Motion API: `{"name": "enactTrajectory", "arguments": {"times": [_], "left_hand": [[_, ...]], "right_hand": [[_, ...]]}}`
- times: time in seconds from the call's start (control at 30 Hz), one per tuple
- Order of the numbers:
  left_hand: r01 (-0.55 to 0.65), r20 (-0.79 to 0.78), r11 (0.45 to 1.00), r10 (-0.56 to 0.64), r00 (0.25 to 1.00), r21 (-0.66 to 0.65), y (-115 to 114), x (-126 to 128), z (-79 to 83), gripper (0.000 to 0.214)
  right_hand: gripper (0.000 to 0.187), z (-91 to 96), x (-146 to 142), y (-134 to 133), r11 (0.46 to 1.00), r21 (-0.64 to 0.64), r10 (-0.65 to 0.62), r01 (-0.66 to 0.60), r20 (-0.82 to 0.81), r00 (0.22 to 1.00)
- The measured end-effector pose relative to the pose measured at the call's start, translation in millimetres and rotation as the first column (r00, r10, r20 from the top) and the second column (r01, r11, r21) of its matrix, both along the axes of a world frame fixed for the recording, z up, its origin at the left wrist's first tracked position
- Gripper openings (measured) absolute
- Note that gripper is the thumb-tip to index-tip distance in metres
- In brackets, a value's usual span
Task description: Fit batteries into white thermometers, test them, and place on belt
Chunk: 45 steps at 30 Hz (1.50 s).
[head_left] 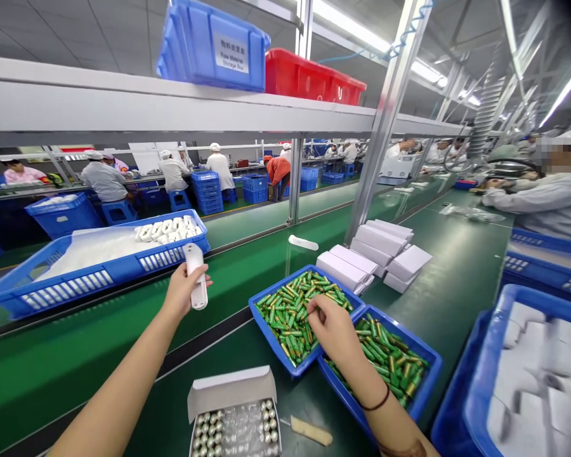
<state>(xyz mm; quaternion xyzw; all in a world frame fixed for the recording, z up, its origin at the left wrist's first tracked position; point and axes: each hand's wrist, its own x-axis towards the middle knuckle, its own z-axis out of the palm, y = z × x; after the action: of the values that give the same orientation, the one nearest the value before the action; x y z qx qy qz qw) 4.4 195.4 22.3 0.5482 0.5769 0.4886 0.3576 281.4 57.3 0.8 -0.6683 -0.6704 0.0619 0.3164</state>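
My left hand (184,291) is closed around a long white plastic housing (198,279), held upright above the green belt. My right hand (332,324) is over a blue tray (276,357) full of small green-and-gold cylinders (288,311). Its fingers are curled in a pinch, and whatever may be between them is hidden. A second blue tray (428,390) of similar green cylinders (385,355) lies under my right forearm. In front of me is an open white carton (233,387) of batteries (209,431), partly covered by clear plastic. A knife with a tan handle (311,430) lies beside it.
A blue basket (99,279) with white parts stands at the far left. Stacked white boxes (375,251) lie beyond the trays. Another white housing (303,242) is on the belt. A blue bin (476,381) stands at right. A metal post (385,120) supports the overhead shelf. Co-workers sit around.
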Motion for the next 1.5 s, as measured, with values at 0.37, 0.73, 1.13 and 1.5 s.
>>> {"name": "enactTrajectory", "arguments": {"times": [0.37, 0.73, 1.13, 1.5], "left_hand": [[0.001, 0.802, 0.996, 0.070, 0.593, -0.088, -168.4, -8.9, 56.5, 0.019], [0.048, 0.902, 0.980, -0.199, 0.383, 0.195, -194.3, -14.2, 67.4, 0.019], [-0.044, 0.896, 0.958, -0.247, 0.368, 0.283, -202.4, -12.7, 66.3, 0.016], [0.014, 0.809, 0.920, -0.351, 0.471, 0.391, -200.7, -7.6, 63.3, 0.020]], "right_hand": [[0.018, 11.0, -36.0, -21.4, 0.949, -0.305, 0.171, -0.077, 0.296, 0.940], [0.023, 52.8, -76.3, -41.0, 0.952, -0.002, 0.305, -0.305, -0.042, 0.952], [0.011, 71.5, -168.9, -76.4, 0.453, 0.579, 0.663, -0.678, 0.290, 0.691], [0.007, 63.2, -162.4, -65.1, 0.674, 0.105, 0.645, -0.731, -0.566, 0.513]]}}
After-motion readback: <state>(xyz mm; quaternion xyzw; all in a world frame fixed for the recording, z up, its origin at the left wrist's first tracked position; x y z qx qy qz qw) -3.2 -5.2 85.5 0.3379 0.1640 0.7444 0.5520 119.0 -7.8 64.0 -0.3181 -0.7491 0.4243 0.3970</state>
